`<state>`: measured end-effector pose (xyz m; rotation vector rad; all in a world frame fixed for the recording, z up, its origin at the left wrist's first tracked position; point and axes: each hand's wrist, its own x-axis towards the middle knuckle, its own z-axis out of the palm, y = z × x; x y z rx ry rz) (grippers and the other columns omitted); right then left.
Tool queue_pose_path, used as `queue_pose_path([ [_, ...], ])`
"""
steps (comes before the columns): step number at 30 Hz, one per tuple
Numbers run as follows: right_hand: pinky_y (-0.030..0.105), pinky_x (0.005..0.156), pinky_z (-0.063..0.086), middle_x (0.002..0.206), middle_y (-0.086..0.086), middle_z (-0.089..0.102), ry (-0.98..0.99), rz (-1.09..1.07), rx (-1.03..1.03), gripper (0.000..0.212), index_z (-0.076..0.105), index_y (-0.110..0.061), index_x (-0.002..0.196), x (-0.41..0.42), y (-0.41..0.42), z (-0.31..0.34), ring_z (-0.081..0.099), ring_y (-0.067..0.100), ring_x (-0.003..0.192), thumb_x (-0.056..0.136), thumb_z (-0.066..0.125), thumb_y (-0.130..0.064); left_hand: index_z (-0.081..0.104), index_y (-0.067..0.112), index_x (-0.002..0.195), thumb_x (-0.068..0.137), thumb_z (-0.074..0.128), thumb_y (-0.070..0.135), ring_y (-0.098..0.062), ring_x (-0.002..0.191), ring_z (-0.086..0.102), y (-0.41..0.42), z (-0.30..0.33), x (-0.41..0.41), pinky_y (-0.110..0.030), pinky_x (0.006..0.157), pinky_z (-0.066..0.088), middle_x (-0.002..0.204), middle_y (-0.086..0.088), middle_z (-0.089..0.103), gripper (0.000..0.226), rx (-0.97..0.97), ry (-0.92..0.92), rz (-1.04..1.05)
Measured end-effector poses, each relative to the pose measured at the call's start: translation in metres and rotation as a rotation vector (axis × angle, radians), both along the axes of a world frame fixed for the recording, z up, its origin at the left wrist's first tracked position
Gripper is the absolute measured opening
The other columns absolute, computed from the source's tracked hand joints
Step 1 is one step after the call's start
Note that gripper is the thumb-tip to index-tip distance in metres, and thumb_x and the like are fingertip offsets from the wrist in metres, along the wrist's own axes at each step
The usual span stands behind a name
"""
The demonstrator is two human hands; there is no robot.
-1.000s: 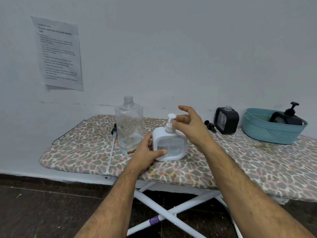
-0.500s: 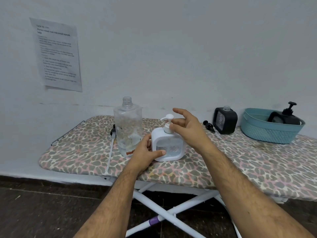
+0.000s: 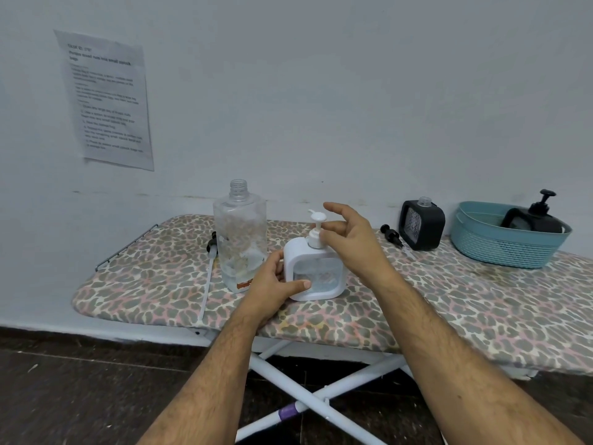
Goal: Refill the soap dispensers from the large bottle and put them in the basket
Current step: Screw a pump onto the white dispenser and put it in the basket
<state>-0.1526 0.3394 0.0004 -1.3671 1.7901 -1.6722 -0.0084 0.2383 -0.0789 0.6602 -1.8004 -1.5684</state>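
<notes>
Two hands on one job: your left hand (image 3: 272, 284) grips the white dispenser (image 3: 316, 271) upright near the ironing board (image 3: 449, 303) front edge; right hand (image 3: 349, 242) pinches its pump collar (image 3: 313, 239), other fingers spread. Teal basket (image 3: 500, 248) lies well to the right, w/ open board between; black dispenser (image 3: 422, 224) sits behind that path.

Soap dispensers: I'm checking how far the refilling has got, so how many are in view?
3. The white dispenser stands on the board, held by the left hand; a black dispenser without its pump stands near the basket; another black one lies inside it.
</notes>
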Motion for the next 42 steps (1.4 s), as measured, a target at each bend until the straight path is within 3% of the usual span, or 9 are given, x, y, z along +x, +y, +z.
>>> queue_pose_path([
  [5, 0.024, 0.081, 0.046, 0.096, 0.004, 0.072, -0.01, -0.035, -0.019, 0.059, 0.052, -0.023, 0.134, 0.0, -0.001, -0.003, 0.068, 0.013, 0.096, 0.081, 0.08, -0.019, 0.051, 0.024, 0.128, 0.075, 0.082, 0.003, -0.016, 0.103, 0.068, 0.001, 0.0, 0.0, -0.038, 0.089, 0.058, 0.114, -0.003, 0.068, 0.065, -0.005, 0.0, 0.002],
  [8, 0.021, 0.08, 0.044, 0.096, -0.001, 0.071, -0.023, -0.023, -0.007, 0.07, 0.038, -0.027, 0.145, 0.0, -0.003, -0.001, 0.066, 0.009, 0.098, 0.085, 0.075, -0.018, 0.051, 0.022, 0.129, 0.076, 0.081, 0.002, -0.016, 0.103, 0.068, 0.001, 0.0, 0.001, -0.035, 0.087, 0.058, 0.114, -0.003, 0.068, 0.064, 0.001, 0.005, 0.004],
  [13, 0.036, 0.093, 0.05, 0.104, -0.003, 0.075, -0.057, 0.044, 0.029, 0.084, 0.026, -0.035, 0.151, -0.008, -0.002, -0.004, 0.066, 0.013, 0.109, 0.083, 0.068, -0.012, 0.05, 0.024, 0.131, 0.075, 0.082, 0.005, -0.016, 0.106, 0.066, -0.001, -0.001, 0.0, -0.036, 0.09, 0.057, 0.116, -0.002, 0.067, 0.067, -0.012, -0.015, 0.003],
  [20, 0.022, 0.081, 0.048, 0.102, -0.002, 0.066, -0.036, 0.035, 0.001, 0.082, 0.034, -0.029, 0.149, -0.005, 0.001, -0.001, 0.065, 0.006, 0.094, 0.082, 0.078, -0.012, 0.051, 0.023, 0.129, 0.075, 0.083, 0.006, -0.017, 0.103, 0.068, -0.002, -0.002, 0.0, -0.041, 0.09, 0.057, 0.114, -0.003, 0.069, 0.065, -0.017, -0.013, 0.01],
  [24, 0.034, 0.092, 0.051, 0.121, 0.005, 0.065, -0.04, 0.12, 0.054, 0.082, 0.029, -0.039, 0.15, -0.01, -0.002, -0.002, 0.063, 0.015, 0.112, 0.085, 0.074, -0.016, 0.052, 0.023, 0.129, 0.075, 0.083, 0.005, -0.019, 0.104, 0.068, -0.002, -0.003, 0.0, -0.044, 0.09, 0.057, 0.113, -0.003, 0.069, 0.065, -0.014, -0.011, 0.007],
  [26, 0.04, 0.098, 0.051, 0.12, 0.005, 0.069, -0.051, 0.156, 0.064, 0.08, 0.033, -0.039, 0.148, -0.012, -0.003, -0.004, 0.063, 0.018, 0.115, 0.083, 0.073, -0.02, 0.051, 0.023, 0.13, 0.075, 0.083, 0.005, -0.018, 0.104, 0.068, -0.002, -0.003, 0.0, -0.043, 0.09, 0.057, 0.113, -0.003, 0.069, 0.065, -0.015, -0.009, 0.005],
  [32, 0.027, 0.088, 0.05, 0.102, -0.007, 0.069, 0.021, 0.012, 0.021, 0.066, 0.05, -0.028, 0.138, -0.006, -0.003, -0.004, 0.064, 0.007, 0.103, 0.08, 0.081, -0.016, 0.051, 0.022, 0.129, 0.076, 0.082, 0.004, -0.018, 0.102, 0.068, -0.002, -0.002, -0.001, -0.04, 0.089, 0.058, 0.112, -0.004, 0.07, 0.064, -0.019, -0.009, 0.006],
  [37, 0.027, 0.085, 0.05, 0.102, -0.01, 0.068, 0.059, -0.033, 0.036, 0.064, 0.052, -0.028, 0.136, -0.004, -0.003, -0.004, 0.064, 0.007, 0.1, 0.079, 0.082, -0.02, 0.052, 0.021, 0.128, 0.076, 0.082, 0.004, -0.019, 0.102, 0.069, -0.002, -0.003, -0.001, -0.039, 0.087, 0.058, 0.111, -0.004, 0.07, 0.063, -0.014, -0.006, 0.008],
  [42, 0.043, 0.102, 0.049, 0.12, -0.007, 0.068, 0.01, 0.131, 0.124, 0.054, 0.058, -0.029, 0.13, -0.02, 0.001, 0.0, 0.064, 0.01, 0.113, 0.08, 0.078, -0.023, 0.051, 0.022, 0.13, 0.075, 0.083, 0.006, -0.017, 0.103, 0.068, 0.0, -0.002, -0.002, -0.038, 0.088, 0.058, 0.113, -0.002, 0.069, 0.066, -0.038, -0.019, 0.006],
])
